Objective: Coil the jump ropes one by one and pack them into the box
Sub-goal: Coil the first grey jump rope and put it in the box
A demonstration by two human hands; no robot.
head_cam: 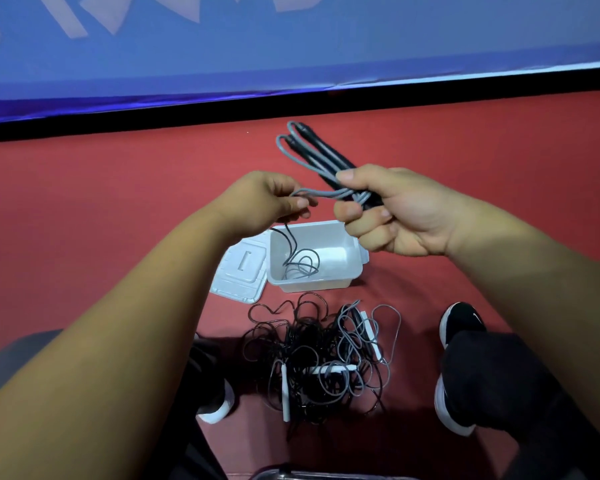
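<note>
Above the box (pixel 317 285), at its 12 o'clock, both hands share one jump rope (pixel 310 154). The right hand (pixel 399 216) is curled tight round the two black handles and a few grey loops, their long axis pointing toward 11 o'clock. The left hand (pixel 260 199), at its 9 o'clock, pinches the next loop; from there thin, limp cord hangs toward 6 o'clock into the box. The left hand looks nearer the slack for the next wrap. A tangled pile (pixel 312 358) lies at the box's 6 o'clock.
</note>
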